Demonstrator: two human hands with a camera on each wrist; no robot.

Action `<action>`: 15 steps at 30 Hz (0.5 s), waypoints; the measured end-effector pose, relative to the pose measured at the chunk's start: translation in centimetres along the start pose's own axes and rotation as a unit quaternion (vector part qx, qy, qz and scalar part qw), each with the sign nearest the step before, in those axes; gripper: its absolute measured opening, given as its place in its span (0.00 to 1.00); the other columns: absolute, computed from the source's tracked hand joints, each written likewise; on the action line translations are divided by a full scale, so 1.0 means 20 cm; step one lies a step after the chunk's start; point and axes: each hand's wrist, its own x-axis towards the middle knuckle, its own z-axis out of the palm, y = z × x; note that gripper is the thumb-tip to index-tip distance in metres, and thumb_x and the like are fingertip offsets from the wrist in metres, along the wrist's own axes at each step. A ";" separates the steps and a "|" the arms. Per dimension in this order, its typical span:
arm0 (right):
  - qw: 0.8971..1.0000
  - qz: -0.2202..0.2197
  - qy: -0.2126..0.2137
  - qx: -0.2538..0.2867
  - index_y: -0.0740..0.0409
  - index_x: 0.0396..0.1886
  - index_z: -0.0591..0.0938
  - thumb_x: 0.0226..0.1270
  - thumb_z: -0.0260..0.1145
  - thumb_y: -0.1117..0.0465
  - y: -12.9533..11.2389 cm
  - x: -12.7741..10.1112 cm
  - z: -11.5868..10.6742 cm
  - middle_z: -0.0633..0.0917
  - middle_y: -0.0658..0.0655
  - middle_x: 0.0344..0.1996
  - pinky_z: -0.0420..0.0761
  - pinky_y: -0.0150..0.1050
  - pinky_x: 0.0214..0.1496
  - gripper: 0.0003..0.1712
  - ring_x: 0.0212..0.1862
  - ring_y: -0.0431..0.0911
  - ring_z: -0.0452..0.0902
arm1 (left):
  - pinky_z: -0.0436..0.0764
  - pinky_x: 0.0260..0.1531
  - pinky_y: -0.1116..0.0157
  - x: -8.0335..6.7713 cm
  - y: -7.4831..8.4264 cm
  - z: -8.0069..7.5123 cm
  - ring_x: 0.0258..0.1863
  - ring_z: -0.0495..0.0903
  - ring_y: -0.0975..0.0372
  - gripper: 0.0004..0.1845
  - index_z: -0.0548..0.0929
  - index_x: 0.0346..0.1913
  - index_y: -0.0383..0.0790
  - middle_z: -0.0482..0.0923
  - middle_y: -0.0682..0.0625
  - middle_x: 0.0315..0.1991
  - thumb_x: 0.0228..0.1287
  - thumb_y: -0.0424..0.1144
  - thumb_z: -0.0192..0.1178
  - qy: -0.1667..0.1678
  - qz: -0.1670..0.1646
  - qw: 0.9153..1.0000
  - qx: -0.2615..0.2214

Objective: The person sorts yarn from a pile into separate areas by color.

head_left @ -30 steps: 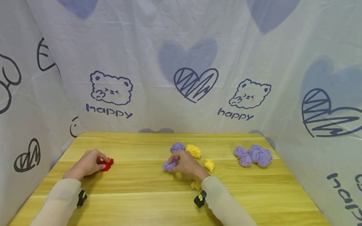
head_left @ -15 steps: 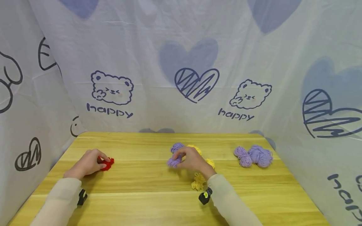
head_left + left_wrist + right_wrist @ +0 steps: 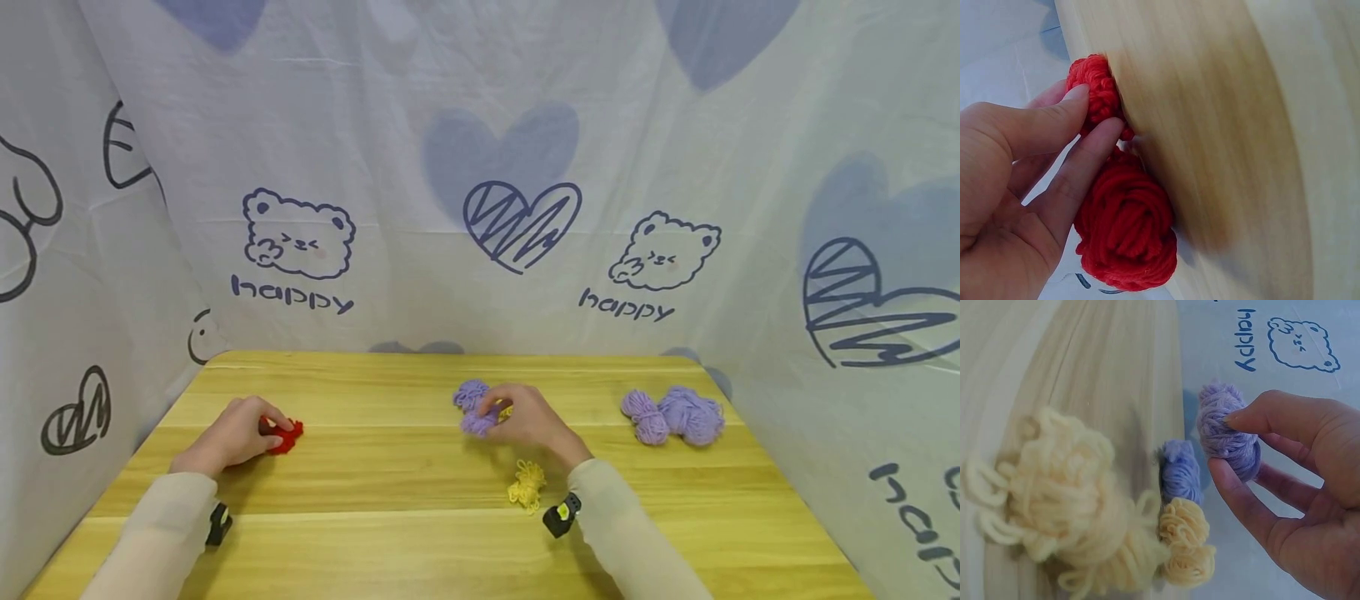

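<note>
At the table's left, my left hand (image 3: 234,435) pinches a small red yarn bundle (image 3: 1092,81) between thumb and fingers. A larger red yarn ball (image 3: 1129,228) sits right beside that bundle in the left wrist view; the hand mostly hides it in the head view. My right hand (image 3: 531,421), near the middle, holds a small purple yarn bundle (image 3: 1225,434) at its fingertips. In the right wrist view this bundle appears raised off the table. Behind it lies another purple yarn bundle (image 3: 469,393), with yellow yarn bundles (image 3: 1184,525) alongside, largely covered by the hand in the head view.
A loose, loopy yellow yarn bundle (image 3: 527,486) lies nearer the front, left of the right wrist's camera. Two purple yarn balls, one small (image 3: 643,417) and one large (image 3: 693,415), touch at the right. A patterned cloth (image 3: 405,283) hangs behind the wooden table (image 3: 360,542).
My right hand has carried the purple yarn bundle rightward and slightly back, uncovering the front yellow bundle and covering those behind. My left hand has stayed at the red yarn.
</note>
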 end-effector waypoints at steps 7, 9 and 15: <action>0.998 -0.032 0.018 -0.050 0.48 0.36 0.89 0.51 0.80 0.68 0.02 0.00 -0.05 0.88 0.52 0.49 0.85 0.44 0.54 0.14 0.53 0.52 0.82 | 0.79 0.38 0.60 0.00 0.00 0.00 0.33 0.76 0.58 0.09 0.93 0.41 0.38 0.88 0.38 0.43 0.57 0.27 0.74 -0.002 -0.003 1.000 0.000; 0.999 -0.024 0.021 -0.044 0.48 0.37 0.89 0.51 0.79 0.69 0.03 0.00 -0.06 0.88 0.51 0.49 0.85 0.44 0.54 0.15 0.53 0.52 0.82 | 0.79 0.38 0.61 0.00 0.00 -0.01 0.33 0.75 0.58 0.10 0.93 0.42 0.38 0.88 0.38 0.43 0.57 0.27 0.74 -0.003 -0.005 1.000 -0.001; 0.998 -0.022 0.026 -0.057 0.48 0.38 0.89 0.51 0.79 0.70 0.05 -0.01 -0.10 0.89 0.51 0.48 0.84 0.45 0.56 0.16 0.52 0.51 0.82 | 0.82 0.40 0.57 0.00 0.00 0.00 0.35 0.77 0.57 0.09 0.93 0.41 0.39 0.88 0.37 0.44 0.57 0.27 0.73 -0.003 -0.007 1.000 0.001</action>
